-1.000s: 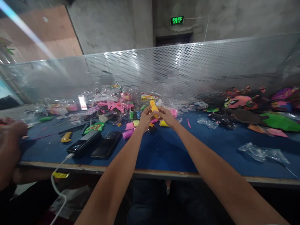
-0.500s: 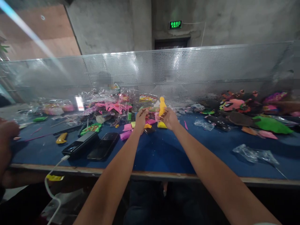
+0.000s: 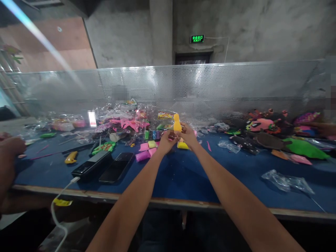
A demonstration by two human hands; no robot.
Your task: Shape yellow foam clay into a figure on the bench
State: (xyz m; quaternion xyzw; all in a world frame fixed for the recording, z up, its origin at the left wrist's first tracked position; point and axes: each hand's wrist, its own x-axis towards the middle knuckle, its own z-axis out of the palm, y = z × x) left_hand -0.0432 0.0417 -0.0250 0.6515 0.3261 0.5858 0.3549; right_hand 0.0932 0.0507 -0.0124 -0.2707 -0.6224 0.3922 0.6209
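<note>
A: Take the black phone (image 3: 117,168) on the blue table (image 3: 183,182) as your mark. Where is the yellow figure (image 3: 176,123) from there?

B: Beyond the phone and to its right, held up between your two hands. Its long axis stands nearly upright, the narrow, rounded end at the top. The lower end goes down among your fingertips, so its very bottom is hidden from you.

A: Which of your hands is nearer to it?

B: Your right hand (image 3: 188,136), by the look of it. That one lies on the side of the figure away from the phone, thumb and fingers pinching the lower part. The figure rises above that pinch rather than lying across your palm.

A: And your left hand (image 3: 168,141)?

B: It is on the phone's side of the figure, a little lower, its fingertips gathered near the hidden bottom. You cannot tell from here whether they press the figure or only meet your other fingers.

A: What else is around your hands?

B: A yellow packet (image 3: 183,145) shows just under them, well to the right of the phone. A purple packet (image 3: 142,156) is just beside the phone's right, and a power bank (image 3: 91,164) is on the phone's left.
</note>
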